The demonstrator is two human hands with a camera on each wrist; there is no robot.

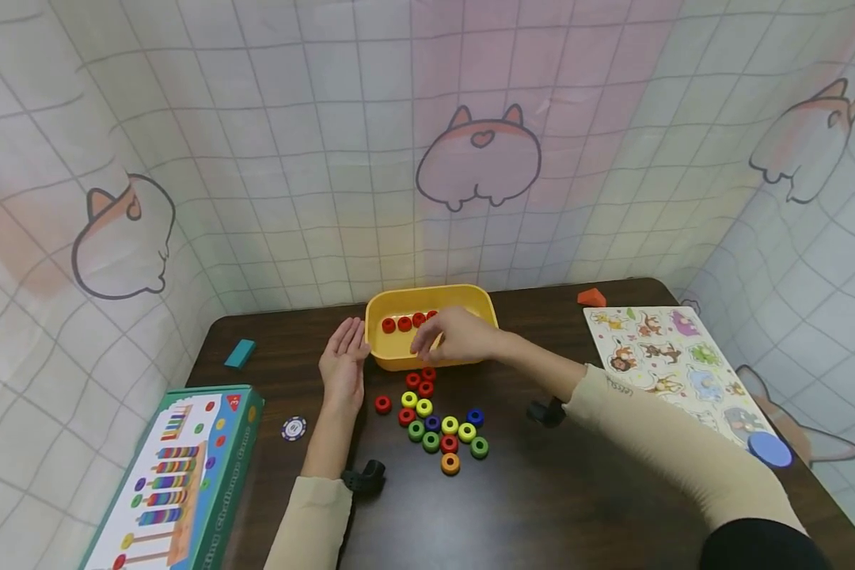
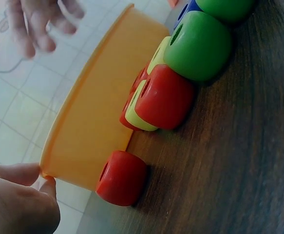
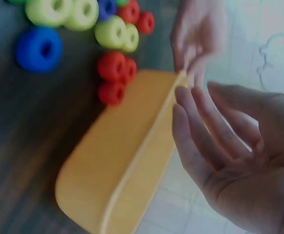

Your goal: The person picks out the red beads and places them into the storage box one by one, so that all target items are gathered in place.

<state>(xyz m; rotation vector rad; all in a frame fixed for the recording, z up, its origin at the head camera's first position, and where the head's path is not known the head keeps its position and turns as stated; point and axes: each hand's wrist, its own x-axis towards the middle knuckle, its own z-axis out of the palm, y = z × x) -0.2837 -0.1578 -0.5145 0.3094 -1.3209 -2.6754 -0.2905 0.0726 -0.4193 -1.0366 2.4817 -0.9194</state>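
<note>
A yellow tray (image 1: 427, 296) stands near the table's back edge, with several red ring beads (image 1: 404, 324) in a row inside it. My left hand (image 1: 343, 364) is at the tray's left end, fingers extended; in the left wrist view its thumb (image 2: 15, 171) meets the rim corner. Over the tray's right half hovers my right hand (image 1: 459, 332), its fingers loosely bent and nothing between them in the right wrist view. Loose ring beads lie in front of the tray: red (image 1: 382, 404), yellow (image 1: 450, 425), green (image 1: 480, 447), blue (image 1: 475, 416) and one orange (image 1: 450, 463).
On the left are a game box (image 1: 178, 475), a teal block (image 1: 240, 353) and a poker chip (image 1: 294, 428). An animal puzzle board (image 1: 655, 340), a blue disc (image 1: 769, 449) and an orange-red block (image 1: 591, 298) occupy the right side. A patterned curtain (image 1: 292, 158) surrounds the table.
</note>
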